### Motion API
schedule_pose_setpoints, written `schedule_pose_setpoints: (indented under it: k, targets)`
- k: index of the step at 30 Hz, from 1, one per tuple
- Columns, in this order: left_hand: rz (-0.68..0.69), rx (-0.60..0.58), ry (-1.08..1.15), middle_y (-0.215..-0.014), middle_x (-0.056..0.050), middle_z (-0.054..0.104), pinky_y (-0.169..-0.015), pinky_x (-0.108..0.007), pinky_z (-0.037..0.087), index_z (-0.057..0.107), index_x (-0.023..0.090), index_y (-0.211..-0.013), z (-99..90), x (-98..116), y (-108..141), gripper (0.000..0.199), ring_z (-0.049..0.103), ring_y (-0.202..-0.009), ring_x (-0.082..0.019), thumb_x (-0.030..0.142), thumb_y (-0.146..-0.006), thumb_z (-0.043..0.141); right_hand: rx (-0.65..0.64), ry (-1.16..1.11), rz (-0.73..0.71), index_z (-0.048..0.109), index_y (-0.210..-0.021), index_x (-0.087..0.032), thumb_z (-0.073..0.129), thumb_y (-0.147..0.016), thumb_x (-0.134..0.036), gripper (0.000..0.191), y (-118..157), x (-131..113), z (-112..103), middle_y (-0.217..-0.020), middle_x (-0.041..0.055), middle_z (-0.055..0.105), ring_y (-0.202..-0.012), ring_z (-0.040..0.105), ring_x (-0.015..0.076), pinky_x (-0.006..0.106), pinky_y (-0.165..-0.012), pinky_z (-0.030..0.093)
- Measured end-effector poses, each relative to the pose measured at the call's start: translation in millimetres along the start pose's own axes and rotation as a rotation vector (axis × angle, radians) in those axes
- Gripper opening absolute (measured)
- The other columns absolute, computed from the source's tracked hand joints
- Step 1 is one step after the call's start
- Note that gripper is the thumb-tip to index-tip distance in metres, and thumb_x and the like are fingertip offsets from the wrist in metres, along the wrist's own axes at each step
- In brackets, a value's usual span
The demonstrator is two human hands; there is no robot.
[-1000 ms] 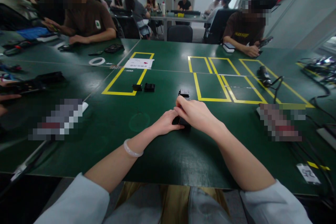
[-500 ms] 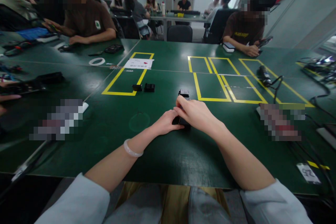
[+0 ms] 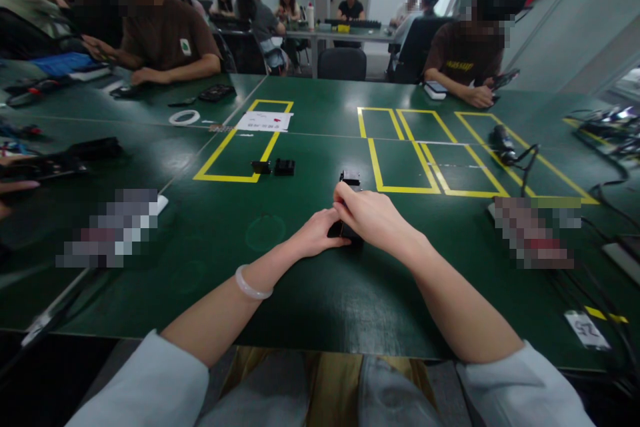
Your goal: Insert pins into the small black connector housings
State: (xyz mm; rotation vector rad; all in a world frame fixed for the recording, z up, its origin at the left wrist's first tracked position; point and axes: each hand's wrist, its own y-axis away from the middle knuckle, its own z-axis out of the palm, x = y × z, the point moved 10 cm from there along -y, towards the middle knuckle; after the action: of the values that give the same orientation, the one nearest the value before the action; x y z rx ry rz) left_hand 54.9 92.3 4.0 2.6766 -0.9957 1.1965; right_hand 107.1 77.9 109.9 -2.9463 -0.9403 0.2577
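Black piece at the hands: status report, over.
Left hand and right hand on black piece, mostly hidden. Dark part just beyond; joined or not, cannot tell. Black block farther left.

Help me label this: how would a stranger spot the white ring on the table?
On the green table, find the white paper sheet across the leftmost yellow outline. The white ring lies left of it, outside the outline. Unlike the sheet, it is round and hollow.
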Motion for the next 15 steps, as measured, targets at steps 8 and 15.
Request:
schedule_pose_setpoints:
  k: [8,15]
  targets:
    - [-0.001,-0.010,0.005,-0.133,-0.013,0.062,-0.104,-0.047,0.044,0.058,0.017,-0.128,3.0,-5.4,0.2,0.054,0.057,-0.123,-0.033,0.043,-0.083,0.072,0.007,-0.018,-0.014,0.052,-0.107,-0.020,0.040,-0.101,-0.037,0.021,0.4,-1.4,-0.6,-0.088,0.0034,0.071,-0.075,0.065,0.0182,0.027,-0.057,0.027]
    - [0.009,-0.005,-0.005,-0.136,-0.012,0.060,-0.106,-0.048,0.043,0.055,0.018,-0.130,1.7,-2.8,0.5,0.057,0.055,-0.125,-0.033,0.043,-0.083,0.072,0.016,-0.013,-0.001,0.051,-0.111,-0.021,0.037,-0.100,-0.030,0.020,0.3,-0.6,-1.5,-0.088,0.0030,0.071,-0.073,0.064,0.0170,0.027,-0.057,0.027]
